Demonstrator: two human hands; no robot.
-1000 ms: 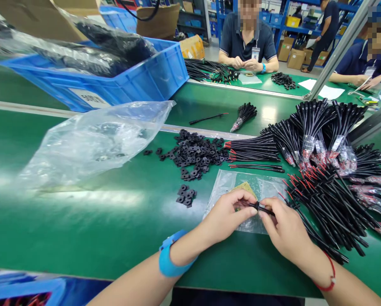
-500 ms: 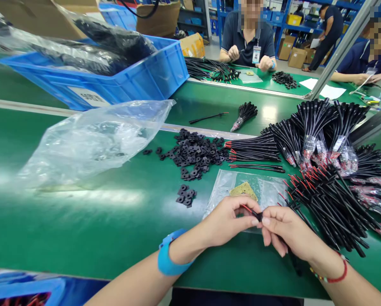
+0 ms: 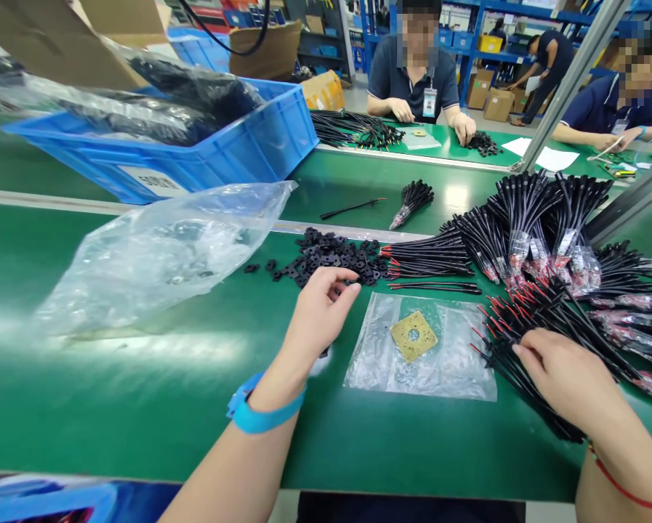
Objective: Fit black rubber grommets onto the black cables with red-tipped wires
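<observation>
My left hand is at the near edge of a pile of small black square pieces with holes. Its thumb and index finger curl towards each other, and whatever lies between their tips is too small to make out. Over on the right, my right hand pinches a thin black cable among loose cables with red wire ends. Part of that cable is hidden beneath the hand. Between my hands, a yellowish square plate with a round hole lies on a clear plastic bag.
Bundled black cables are heaped at the right, beside a row of cables. A large clear bag lies left, before a blue crate. Across the bench, a person handles black pieces. A metal post slants upward.
My hands have moved apart from the cable they held together above the plate. The left went to the black pieces, the right to the loose cables. The plate is now uncovered.
</observation>
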